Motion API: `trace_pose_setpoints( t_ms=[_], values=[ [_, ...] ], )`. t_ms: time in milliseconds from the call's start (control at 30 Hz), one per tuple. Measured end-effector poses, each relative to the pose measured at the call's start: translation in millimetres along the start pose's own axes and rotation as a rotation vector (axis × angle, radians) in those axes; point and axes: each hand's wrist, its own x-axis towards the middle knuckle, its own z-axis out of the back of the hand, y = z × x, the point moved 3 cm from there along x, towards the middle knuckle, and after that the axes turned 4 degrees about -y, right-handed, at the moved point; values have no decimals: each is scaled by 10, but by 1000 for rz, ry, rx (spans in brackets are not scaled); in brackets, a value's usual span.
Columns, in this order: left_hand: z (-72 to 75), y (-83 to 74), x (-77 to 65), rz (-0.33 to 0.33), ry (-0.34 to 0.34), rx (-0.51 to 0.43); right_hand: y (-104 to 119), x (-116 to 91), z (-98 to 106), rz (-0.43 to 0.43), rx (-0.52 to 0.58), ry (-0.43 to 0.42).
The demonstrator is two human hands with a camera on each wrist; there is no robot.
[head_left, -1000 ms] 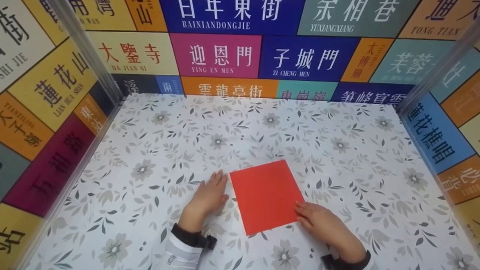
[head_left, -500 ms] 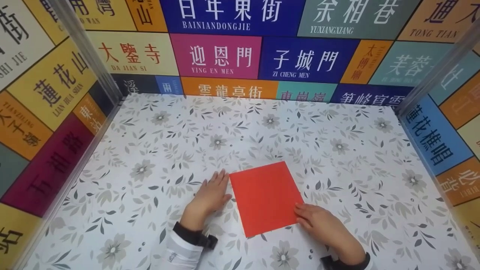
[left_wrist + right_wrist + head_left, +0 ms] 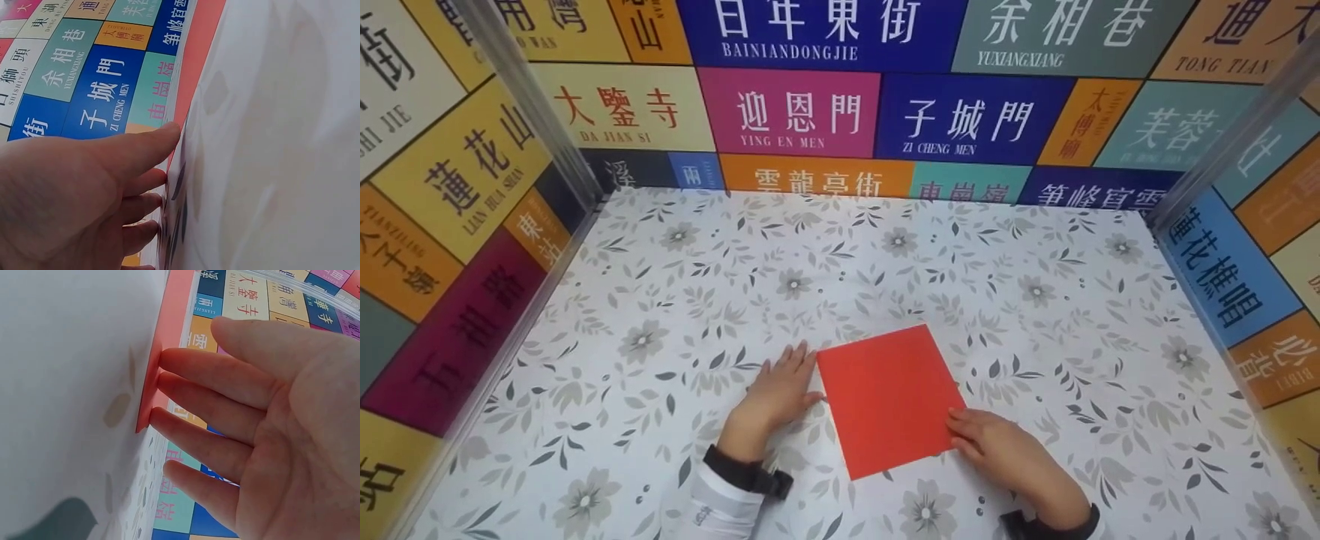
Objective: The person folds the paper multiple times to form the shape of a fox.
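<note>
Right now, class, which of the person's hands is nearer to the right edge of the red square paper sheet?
Right. The right hand touches the red sheet at that edge, while the left hand is beside the opposite edge, near the upper left corner.

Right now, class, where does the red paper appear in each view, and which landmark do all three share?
Head: red paper, lower half, just right of centre.
Left wrist: red paper, narrow strip, upper middle.
Right wrist: red paper, slanting strip, upper middle.
Shared landmark: teal wall panel with pink characters.
</note>
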Motion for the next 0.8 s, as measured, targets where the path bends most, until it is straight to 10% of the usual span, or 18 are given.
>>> trace_pose_setpoints(
  t_ms=[800],
  values=[
    [8, -28, 26, 7, 30, 8, -120, 78, 228, 25, -15, -23]
  ],
)
